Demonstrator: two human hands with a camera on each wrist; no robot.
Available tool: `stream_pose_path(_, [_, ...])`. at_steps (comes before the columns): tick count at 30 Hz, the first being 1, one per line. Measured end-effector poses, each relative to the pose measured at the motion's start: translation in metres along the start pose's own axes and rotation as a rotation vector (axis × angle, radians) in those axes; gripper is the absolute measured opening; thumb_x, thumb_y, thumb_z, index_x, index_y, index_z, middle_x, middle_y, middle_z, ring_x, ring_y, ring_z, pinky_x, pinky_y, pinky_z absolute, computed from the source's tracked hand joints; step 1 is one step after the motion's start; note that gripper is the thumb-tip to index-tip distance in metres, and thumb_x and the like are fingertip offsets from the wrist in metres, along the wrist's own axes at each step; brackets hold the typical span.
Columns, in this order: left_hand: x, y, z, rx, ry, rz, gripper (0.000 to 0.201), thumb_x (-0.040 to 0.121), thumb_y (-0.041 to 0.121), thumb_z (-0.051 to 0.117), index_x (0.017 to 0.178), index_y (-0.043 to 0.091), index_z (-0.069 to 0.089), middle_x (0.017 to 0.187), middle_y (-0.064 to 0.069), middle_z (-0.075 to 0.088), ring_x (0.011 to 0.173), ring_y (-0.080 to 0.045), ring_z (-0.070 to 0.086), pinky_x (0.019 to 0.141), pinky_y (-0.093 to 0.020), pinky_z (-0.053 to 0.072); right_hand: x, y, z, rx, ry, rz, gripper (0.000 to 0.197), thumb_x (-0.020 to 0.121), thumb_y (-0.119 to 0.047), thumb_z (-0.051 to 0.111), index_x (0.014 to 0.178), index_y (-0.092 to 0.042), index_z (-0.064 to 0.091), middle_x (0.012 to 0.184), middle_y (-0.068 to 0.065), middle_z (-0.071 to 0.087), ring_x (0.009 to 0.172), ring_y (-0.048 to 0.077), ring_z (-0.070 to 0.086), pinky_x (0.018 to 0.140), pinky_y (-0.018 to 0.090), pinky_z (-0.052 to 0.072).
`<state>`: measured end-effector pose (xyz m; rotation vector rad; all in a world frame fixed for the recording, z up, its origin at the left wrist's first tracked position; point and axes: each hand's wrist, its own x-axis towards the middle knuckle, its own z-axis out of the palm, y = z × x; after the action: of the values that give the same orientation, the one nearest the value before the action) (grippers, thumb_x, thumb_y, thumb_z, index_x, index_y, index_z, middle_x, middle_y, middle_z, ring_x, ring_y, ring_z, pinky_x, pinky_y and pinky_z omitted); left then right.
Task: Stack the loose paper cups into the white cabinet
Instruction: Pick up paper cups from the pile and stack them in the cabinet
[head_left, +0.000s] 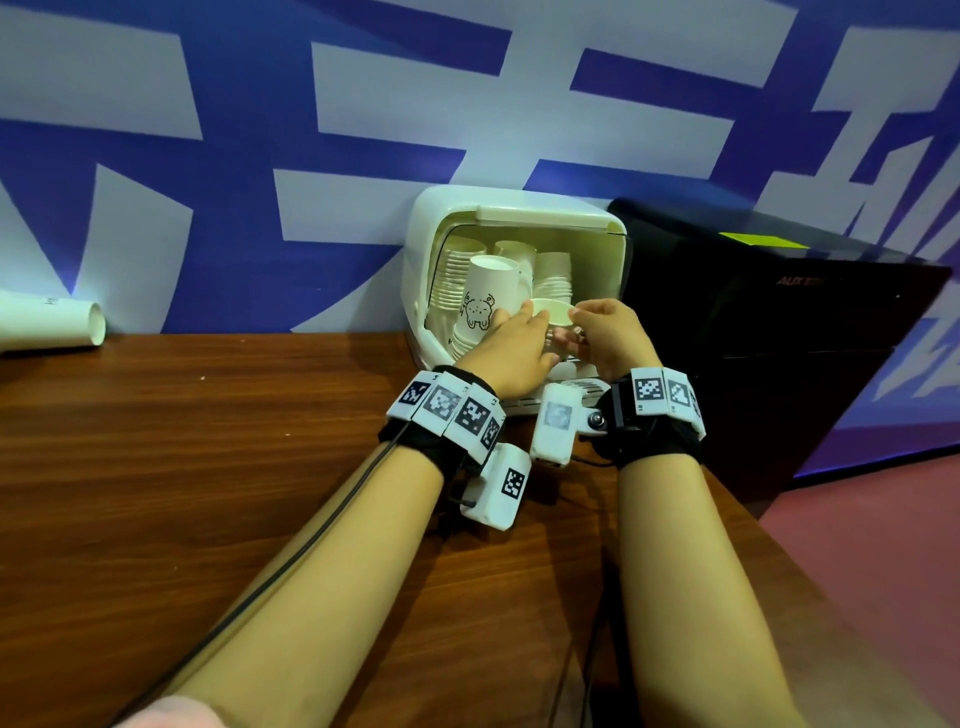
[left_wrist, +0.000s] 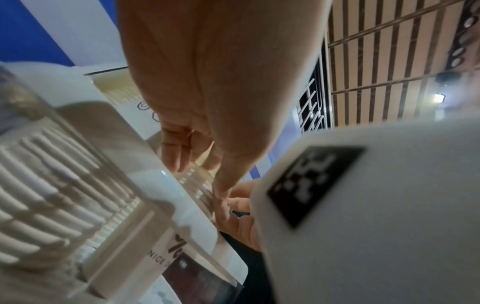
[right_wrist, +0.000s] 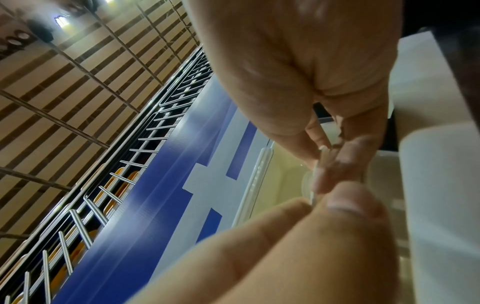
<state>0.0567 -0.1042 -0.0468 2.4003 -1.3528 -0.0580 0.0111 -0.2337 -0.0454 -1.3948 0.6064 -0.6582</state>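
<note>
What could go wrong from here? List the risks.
1. The upside-down cup with the bear drawing sits tilted on a stack in the white cabinet; the left hand beside it could topple it.
2. Both hands pinch one cup; the right hand could crush its rim.

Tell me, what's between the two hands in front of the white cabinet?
In the head view, a paper cup, open mouth facing up, sits between the left hand and the right hand. Both hands hold it at the white cabinet's opening.

Exhibition or event hall: large blue-and-white printed banner wall (head_left: 260, 130), slatted high ceiling (right_wrist: 64, 82) with metal railings (right_wrist: 78, 216) (upper level), wooden counter (head_left: 182, 467), black appliance (head_left: 753, 338).
</note>
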Motion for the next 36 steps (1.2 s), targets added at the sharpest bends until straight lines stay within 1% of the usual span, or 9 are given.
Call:
stream_pose_path(4, [0.0,-0.001,0.0,0.072,-0.012,0.004,0.062,0.099,0.031,0.044,0.15,0.009,0.018,0.158,-0.015,0.013,0.138,-0.035,0.018,0.115,-0.042,0.019,0.004,0.004,0.0,-0.033,-0.017,-0.025,0.026,0.099,-0.002,0.048,0.125,0.0,0.049,0.084,0.012,0.058,0.05,0.009,0.062,0.049,0.018,0.052])
stream_pose_path(8, [-0.001,-0.001,0.002,0.109,-0.018,0.003,0.064,0.099,0.032,0.046,0.151,0.009,0.016,0.158,-0.015,0.012,0.139,-0.035,0.016,0.116,-0.044,0.02,0.005,0.006,0.001,-0.106,-0.048,-0.033,0.029,0.101,-0.008,0.046,0.129,-0.005,0.049,0.083,0.012,0.06,0.048,0.01,0.063,0.05,0.02,0.054])
stream_pose_path(12, [-0.002,-0.001,0.002,0.127,-0.013,-0.008,0.067,0.098,0.033,0.048,0.151,0.009,0.014,0.159,-0.015,0.01,0.141,-0.035,0.013,0.116,-0.044,0.021,0.004,0.007,0.002,-0.14,-0.077,-0.025,0.031,0.102,-0.011,0.043,0.132,-0.005,0.047,0.094,0.009,0.056,0.063,0.017,0.066,0.056,0.023,0.058])
stream_pose_path(17, [-0.003,-0.003,-0.005,0.144,0.002,-0.014,0.063,0.097,0.034,0.048,0.15,0.011,0.022,0.154,-0.012,0.023,0.137,-0.032,0.019,0.112,-0.044,0.027,0.003,0.006,0.003,-0.147,-0.106,-0.035,0.029,0.102,-0.012,0.044,0.129,-0.004,0.048,0.094,0.007,0.052,0.064,0.017,0.065,0.059,0.024,0.059])
stream_pose_path(20, [-0.004,-0.008,-0.01,0.144,0.019,-0.035,0.054,0.097,0.034,0.048,0.143,0.012,0.034,0.142,-0.009,0.04,0.131,-0.031,0.026,0.107,-0.044,0.031,0.001,0.005,0.007,-0.138,-0.132,-0.041,0.025,0.102,-0.013,0.044,0.125,-0.005,0.05,0.091,0.008,0.053,0.063,0.019,0.064,0.057,0.023,0.059])
stream_pose_path(23, [-0.002,-0.011,-0.012,0.145,0.017,-0.036,0.047,0.096,0.036,0.048,0.136,0.013,0.042,0.133,-0.01,0.048,0.126,-0.031,0.031,0.105,-0.045,0.033,0.002,0.004,0.011,-0.178,-0.121,-0.032,0.024,0.102,-0.015,0.044,0.124,-0.007,0.051,0.095,0.009,0.057,0.064,0.02,0.067,0.062,0.028,0.06])
stream_pose_path(27, [-0.003,-0.008,-0.011,0.145,0.019,-0.018,0.045,0.096,0.035,0.049,0.134,0.012,0.043,0.131,-0.01,0.047,0.124,-0.031,0.032,0.102,-0.044,0.036,0.002,0.003,0.011,-0.189,-0.11,-0.005,0.018,0.102,-0.01,0.039,0.118,-0.006,0.047,0.094,0.01,0.055,0.064,0.024,0.066,0.059,0.03,0.06])
stream_pose_path(32, [-0.005,-0.007,-0.012,0.153,0.016,-0.003,0.041,0.096,0.034,0.048,0.132,0.012,0.045,0.131,-0.011,0.047,0.123,-0.031,0.036,0.1,-0.044,0.038,0.0,-0.001,0.01,-0.18,-0.121,0.005,0.017,0.1,-0.001,0.034,0.114,-0.003,0.044,0.097,0.015,0.054,0.064,0.028,0.065,0.047,0.026,0.056])
stream_pose_path(36, [-0.006,-0.006,-0.013,0.141,0.004,0.001,0.045,0.098,0.03,0.045,0.139,0.012,0.041,0.142,-0.012,0.04,0.129,-0.031,0.034,0.105,-0.045,0.036,0.0,-0.001,0.009,-0.18,-0.109,0.022,0.017,0.099,0.001,0.034,0.106,0.0,0.049,0.092,0.019,0.057,0.059,0.027,0.066,0.045,0.029,0.055])
